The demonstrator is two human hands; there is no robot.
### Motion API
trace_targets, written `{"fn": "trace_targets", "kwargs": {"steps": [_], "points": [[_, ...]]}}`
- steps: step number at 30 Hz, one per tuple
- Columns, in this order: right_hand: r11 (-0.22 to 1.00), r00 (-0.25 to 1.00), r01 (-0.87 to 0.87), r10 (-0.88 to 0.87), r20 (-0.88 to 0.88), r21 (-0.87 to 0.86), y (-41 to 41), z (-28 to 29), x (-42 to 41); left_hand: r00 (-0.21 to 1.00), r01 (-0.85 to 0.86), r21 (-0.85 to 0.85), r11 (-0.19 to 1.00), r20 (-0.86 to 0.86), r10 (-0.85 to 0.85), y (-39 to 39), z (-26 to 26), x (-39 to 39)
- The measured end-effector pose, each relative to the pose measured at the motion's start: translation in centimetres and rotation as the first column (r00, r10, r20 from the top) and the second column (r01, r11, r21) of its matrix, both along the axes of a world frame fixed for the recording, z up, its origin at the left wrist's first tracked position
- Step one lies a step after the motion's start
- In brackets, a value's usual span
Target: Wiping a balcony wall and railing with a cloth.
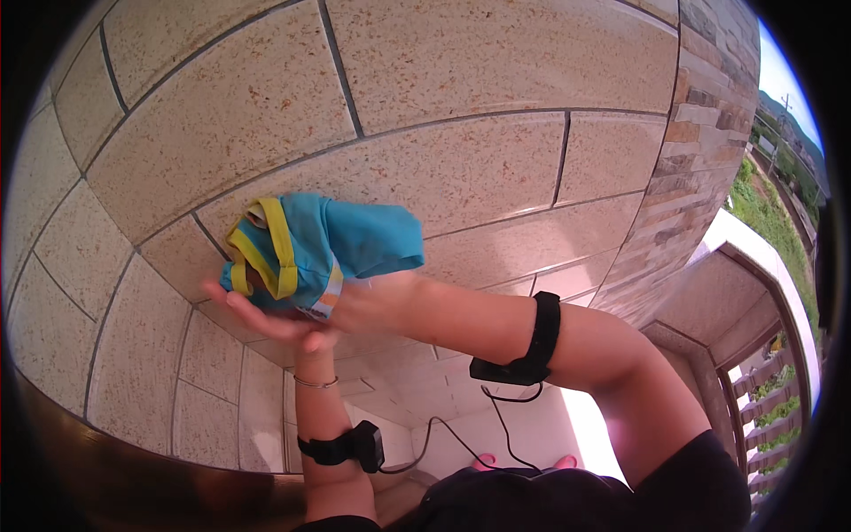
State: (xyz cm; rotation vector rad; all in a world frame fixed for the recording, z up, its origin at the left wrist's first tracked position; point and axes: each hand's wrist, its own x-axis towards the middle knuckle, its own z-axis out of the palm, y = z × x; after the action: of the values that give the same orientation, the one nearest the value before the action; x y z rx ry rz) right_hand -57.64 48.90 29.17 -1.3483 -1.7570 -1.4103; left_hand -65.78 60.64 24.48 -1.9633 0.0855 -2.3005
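Observation:
A blue cloth item with yellow bands (372,236), perhaps a small garment, is bunched over both hands, with a pale printed tag at its lower edge. My right hand (356,302) comes in from the right, its wrist against the cloth and much of the hand covered. My left hand (266,322) meets it from below; the straight fingers at the cloth's lower left seem to belong to it, though the overlap hides which hand they are on. What grips the cloth is hidden. A thin bracelet (316,382) circles my left wrist.
A speckled tile wall (465,159) rises before me, with a stacked-stone strip (691,139) at right. Black straps with boxes (546,332) sit on both forearms, joined to a dark cable (459,442). A balustrade (774,425) stands at lower right; a brown surface (166,472) edges the lower left.

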Motion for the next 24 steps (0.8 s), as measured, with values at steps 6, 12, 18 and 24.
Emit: {"fn": "trace_targets", "kwargs": {"steps": [6, 12, 18, 24], "points": [[0.919, 0.864, -0.392, 0.349, -0.363, -0.049, -0.7, -5.5, 1.8, 0.994, -0.098, 0.010, 0.995, -0.048, 0.099, -0.7, 0.1, -0.5], [0.900, 0.624, -0.432, 0.251, -0.740, -0.060, -7.4, -8.2, 5.4, 0.980, -0.158, 0.051, 0.986, -0.118, 0.163, -1.5, 1.6, 0.5], [0.974, 0.952, 0.134, -0.177, -0.249, -0.182, -17.2, -7.8, 11.8, 0.885, -0.398, 0.114, 0.910, -0.212, 0.414, -1.7, 1.9, 1.1], [0.754, 0.643, 0.653, -0.600, -0.475, -0.068, -24.7, -12.8, 18.8, 0.860, -0.462, 0.101, 0.881, -0.191, 0.473, -1.5, 1.9, 0.2]]}}
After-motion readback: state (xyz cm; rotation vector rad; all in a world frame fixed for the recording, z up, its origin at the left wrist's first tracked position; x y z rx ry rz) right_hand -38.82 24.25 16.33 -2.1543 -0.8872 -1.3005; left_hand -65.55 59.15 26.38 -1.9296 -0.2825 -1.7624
